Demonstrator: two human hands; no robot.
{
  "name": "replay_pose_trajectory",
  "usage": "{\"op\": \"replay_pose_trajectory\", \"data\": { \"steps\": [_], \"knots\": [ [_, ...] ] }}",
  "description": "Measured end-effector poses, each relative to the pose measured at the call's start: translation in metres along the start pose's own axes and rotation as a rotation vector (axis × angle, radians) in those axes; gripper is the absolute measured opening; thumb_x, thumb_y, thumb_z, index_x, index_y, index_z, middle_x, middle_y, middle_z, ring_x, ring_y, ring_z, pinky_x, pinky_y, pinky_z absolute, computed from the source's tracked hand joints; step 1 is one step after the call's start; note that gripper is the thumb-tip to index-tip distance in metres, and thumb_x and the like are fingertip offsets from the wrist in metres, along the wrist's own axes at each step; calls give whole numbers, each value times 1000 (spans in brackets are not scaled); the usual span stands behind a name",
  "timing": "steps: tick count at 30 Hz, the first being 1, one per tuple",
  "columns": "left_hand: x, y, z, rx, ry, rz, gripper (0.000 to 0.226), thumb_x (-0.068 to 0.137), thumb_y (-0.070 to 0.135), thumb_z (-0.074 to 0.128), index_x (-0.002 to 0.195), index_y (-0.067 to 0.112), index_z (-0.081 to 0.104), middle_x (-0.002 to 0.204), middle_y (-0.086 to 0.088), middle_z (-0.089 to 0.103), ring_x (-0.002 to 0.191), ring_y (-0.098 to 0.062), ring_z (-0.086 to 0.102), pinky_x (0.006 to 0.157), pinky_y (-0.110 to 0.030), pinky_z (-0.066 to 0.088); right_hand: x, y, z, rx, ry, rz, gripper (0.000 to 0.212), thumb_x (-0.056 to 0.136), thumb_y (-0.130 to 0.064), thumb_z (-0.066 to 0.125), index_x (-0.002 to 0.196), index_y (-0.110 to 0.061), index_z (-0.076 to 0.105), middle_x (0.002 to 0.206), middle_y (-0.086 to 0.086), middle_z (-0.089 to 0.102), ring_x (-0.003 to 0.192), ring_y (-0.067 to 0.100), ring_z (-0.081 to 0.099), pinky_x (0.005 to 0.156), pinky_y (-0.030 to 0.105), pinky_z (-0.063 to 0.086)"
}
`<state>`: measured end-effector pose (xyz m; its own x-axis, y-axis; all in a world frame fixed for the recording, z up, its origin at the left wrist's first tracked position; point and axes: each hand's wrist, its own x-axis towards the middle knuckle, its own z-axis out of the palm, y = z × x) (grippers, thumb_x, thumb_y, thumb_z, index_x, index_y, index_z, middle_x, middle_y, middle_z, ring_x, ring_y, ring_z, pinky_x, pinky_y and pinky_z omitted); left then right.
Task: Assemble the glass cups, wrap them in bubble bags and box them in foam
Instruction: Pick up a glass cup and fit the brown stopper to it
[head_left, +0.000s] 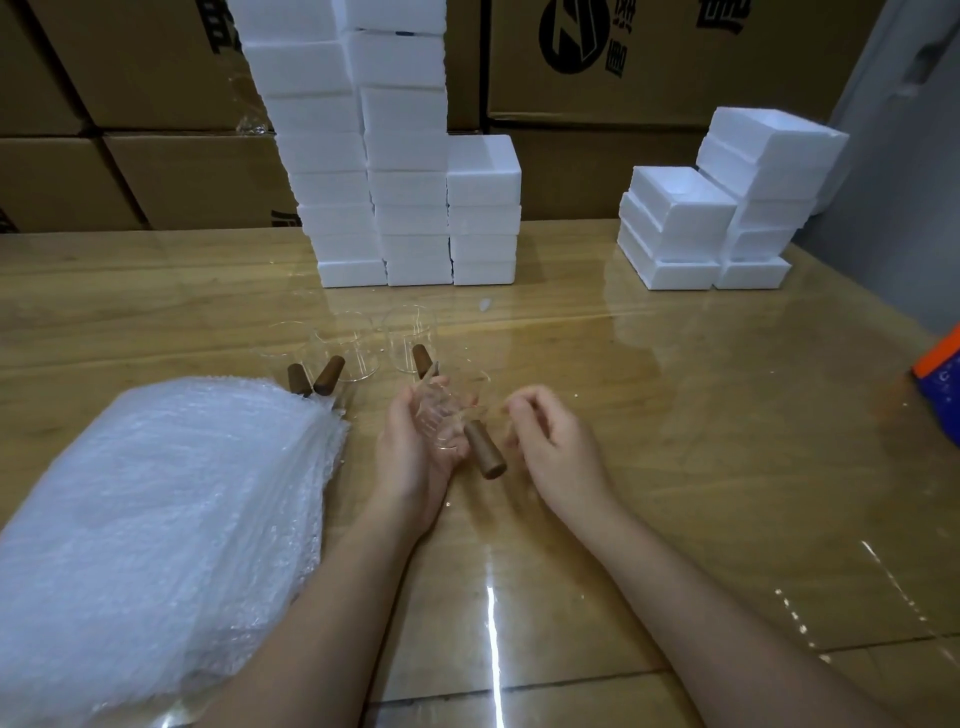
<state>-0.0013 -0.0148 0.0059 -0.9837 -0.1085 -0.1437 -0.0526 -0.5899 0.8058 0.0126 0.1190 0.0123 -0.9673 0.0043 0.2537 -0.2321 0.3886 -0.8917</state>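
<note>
My left hand (413, 447) grips a clear glass cup (451, 410) with a brown wooden handle (485, 456) that points toward me and to the right. My right hand (553, 441) hovers just right of the cup with its fingers loosely curled; whether it pinches something small I cannot tell. Three more clear glass cups (358, 345) with wooden handles (328, 375) stand on the table behind my hands. A thick stack of bubble bags (156, 519) lies at the left. Tall stacks of white foam boxes (384, 171) stand at the back.
A second group of open foam boxes (727, 208) stands at the back right. Brown cardboard cartons (649, 62) form a wall behind the glossy wooden table (675, 415). An orange and blue package (943, 379) lies at the right edge.
</note>
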Motion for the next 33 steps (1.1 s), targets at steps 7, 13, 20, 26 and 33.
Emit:
{"op": "replay_pose_trajectory", "data": {
  "steps": [7,13,20,26,33],
  "knots": [
    [-1,7,-2,-4,16,-94,42,100,37,31,100,9,62,89,-19,65,70,-23,64,65,-32,51,-9,-5,3,-172,-201,-392,55,98,-35,40,146,-9,31,154,-4,25,142,0,19,115,22,19],
    [0,10,-2,-23,135,-80,41,99,37,32,94,11,64,101,-18,59,77,-23,58,63,-29,53,-15,-10,7,-253,-150,-591,56,98,-36,31,138,1,41,149,10,37,142,16,26,117,37,22],
    [-3,8,0,147,136,-44,46,99,35,31,109,5,64,97,-12,74,88,-21,71,75,-31,54,-15,-13,11,-238,-148,-736,54,100,-33,28,132,7,48,143,17,43,138,26,35,114,40,29],
    [-14,5,9,443,56,124,36,102,28,29,89,21,62,66,12,71,59,1,65,52,-15,51,-12,-12,5,-246,-148,-678,50,95,-23,41,136,4,43,148,14,36,141,22,31,116,37,25],
    [-17,3,11,573,83,208,35,104,17,30,81,23,55,75,8,62,56,12,60,43,-4,39,-7,-16,4,-237,-230,-418,65,93,-47,33,149,-21,16,157,-11,11,144,-1,7,118,43,15]
  ]
}}
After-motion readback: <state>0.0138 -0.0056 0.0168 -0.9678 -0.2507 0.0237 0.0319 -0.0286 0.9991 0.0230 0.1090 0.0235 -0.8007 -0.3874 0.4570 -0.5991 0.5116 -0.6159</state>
